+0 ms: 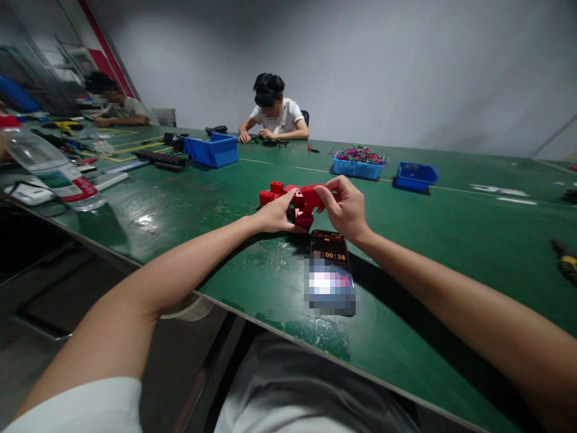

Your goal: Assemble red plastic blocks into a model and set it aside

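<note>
White-sleeved left arm [128, 300] ends at a blocky, bright-red assembly [310, 198].

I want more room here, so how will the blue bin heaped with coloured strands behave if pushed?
The blue bin looks low and wide, so it would probably slide rather than tip. Its straight walls suggest fairly stiff plastic. The tangled coloured strands heap above its rim, so a sharp shove might spill some.
</note>
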`<state>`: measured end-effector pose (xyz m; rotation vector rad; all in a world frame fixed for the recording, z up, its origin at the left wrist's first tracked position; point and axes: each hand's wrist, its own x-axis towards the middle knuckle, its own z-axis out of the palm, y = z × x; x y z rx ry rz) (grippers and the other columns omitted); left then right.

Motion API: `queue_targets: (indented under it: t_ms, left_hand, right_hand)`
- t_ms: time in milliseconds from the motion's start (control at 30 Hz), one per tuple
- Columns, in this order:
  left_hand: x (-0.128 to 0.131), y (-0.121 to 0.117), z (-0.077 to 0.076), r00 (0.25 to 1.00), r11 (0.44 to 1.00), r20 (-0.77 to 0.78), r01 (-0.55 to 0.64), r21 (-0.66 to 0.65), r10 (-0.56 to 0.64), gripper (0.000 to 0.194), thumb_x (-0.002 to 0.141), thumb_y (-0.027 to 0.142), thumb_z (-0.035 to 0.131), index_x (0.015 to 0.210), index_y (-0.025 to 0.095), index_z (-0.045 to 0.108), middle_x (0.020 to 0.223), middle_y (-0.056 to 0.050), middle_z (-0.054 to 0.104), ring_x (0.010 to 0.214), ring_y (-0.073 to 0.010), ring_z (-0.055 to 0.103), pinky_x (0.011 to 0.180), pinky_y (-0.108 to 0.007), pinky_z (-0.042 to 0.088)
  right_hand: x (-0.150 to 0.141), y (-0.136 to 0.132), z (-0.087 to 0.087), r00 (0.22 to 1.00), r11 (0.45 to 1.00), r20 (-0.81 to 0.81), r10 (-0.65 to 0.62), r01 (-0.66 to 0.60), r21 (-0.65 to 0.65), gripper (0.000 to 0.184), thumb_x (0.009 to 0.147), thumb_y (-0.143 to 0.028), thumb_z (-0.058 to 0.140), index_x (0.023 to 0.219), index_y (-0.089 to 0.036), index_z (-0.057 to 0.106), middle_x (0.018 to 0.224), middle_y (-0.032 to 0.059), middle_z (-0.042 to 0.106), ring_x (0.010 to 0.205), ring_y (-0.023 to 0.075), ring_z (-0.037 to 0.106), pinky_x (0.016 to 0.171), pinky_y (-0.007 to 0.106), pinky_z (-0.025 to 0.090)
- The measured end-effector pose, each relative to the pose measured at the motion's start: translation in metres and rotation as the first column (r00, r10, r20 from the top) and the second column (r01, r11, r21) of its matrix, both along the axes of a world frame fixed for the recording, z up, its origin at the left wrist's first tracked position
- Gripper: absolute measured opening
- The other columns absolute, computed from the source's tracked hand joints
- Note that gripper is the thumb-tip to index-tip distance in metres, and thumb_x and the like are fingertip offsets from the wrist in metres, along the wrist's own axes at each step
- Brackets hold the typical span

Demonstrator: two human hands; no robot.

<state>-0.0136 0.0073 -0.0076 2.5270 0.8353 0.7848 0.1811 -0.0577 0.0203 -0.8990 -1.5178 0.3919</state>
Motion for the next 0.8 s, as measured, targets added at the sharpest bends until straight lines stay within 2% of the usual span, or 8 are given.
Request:
queue_targets:
  t_ms: [133,267,400,567,667,800]
  left_hand:
    - [0.001,-0.001,0.001,0.999,1.0,0.031,0.024,0.007,-0.024,0.106,0.057,0.053,0.084,0.143,0.016,0.035,0.133,-0.017,0.056,0.12,-0.0337,0.058,0.103,-0.047,0.048]
    - [0.001,-0.001,0.002,0.997,0.999,0.056,0.052,0.012,-0.052,0.097,0.058,0.051,0.085,0.138,0.017,0.042,0.129,-0.015,0.059,0.117,-0.0331,0.06,0.101,-0.047,0.048]
    - [0.001,0.0,0.001,0.998,0.998,0.038,0.058,0.032,-0.059,0.09,0.06,0.051,0.083,0.134,0.018,0.046,0.126,-0.014,0.061,0.115,-0.0314,0.061,0.1,-0.046,0.048]
    - [0.002,-0.002,0.001,1.0,0.999,0.026,0.015,0.043,-0.016,0.09,0.059,0.054,0.083,0.132,0.018,0.046,0.125,-0.013,0.061,0.113,-0.0317,0.061,0.097,-0.044,0.05]
    - [0.003,-0.006,0.002,0.999,0.998,0.013,-0.036,0.051,0.036,0.085,0.059,0.056,0.083,0.126,0.016,0.049,0.12,-0.013,0.063,0.107,-0.0311,0.064,0.092,-0.044,0.052]
    - [0.005,-0.009,0.003,0.997,0.995,0.009,-0.072,0.063,0.071,0.08,0.058,0.056,0.082,0.122,0.016,0.053,0.114,-0.011,0.065,0.099,-0.0291,0.065,0.086,-0.043,0.053]
  right_hand:
    - [-0.001,0.001,-0.006,0.999,1.0,0.043,0.024,-0.025,0.015,0.037,0.083,-0.052,0.067,0.104,-0.023,0.056,0.074,-0.0029,0.063,0.053,0.0104,0.057,0.047,0.022,0.043]
    - [-0.004,-0.001,-0.013,0.98,0.997,0.197,0.019,-0.032,0.065,0.038,0.091,-0.039,0.059,0.126,-0.024,0.056,0.083,0.0007,0.065,0.06,0.012,0.057,0.056,0.025,0.048]
    - [-0.004,-0.004,-0.015,0.941,0.979,0.325,-0.096,0.031,0.199,0.036,0.093,-0.029,0.054,0.129,-0.024,0.06,0.096,0.0067,0.066,0.075,0.0165,0.06,0.069,0.031,0.052]
    - [-0.003,-0.004,-0.015,0.887,0.923,0.41,-0.214,0.047,0.381,0.045,0.097,-0.023,0.046,0.142,-0.026,0.051,0.102,0.0083,0.061,0.088,0.0185,0.06,0.077,0.033,0.054]
    - [-0.003,-0.002,-0.016,0.859,0.902,0.457,-0.232,0.014,0.432,0.044,0.098,-0.024,0.046,0.141,-0.028,0.051,0.102,0.0076,0.058,0.091,0.0183,0.059,0.078,0.033,0.055]
    - [-0.004,-0.002,-0.015,0.844,0.883,0.467,-0.263,0.016,0.469,0.037,0.098,-0.024,0.047,0.135,-0.025,0.055,0.101,0.0084,0.057,0.092,0.0191,0.059,0.078,0.035,0.055]
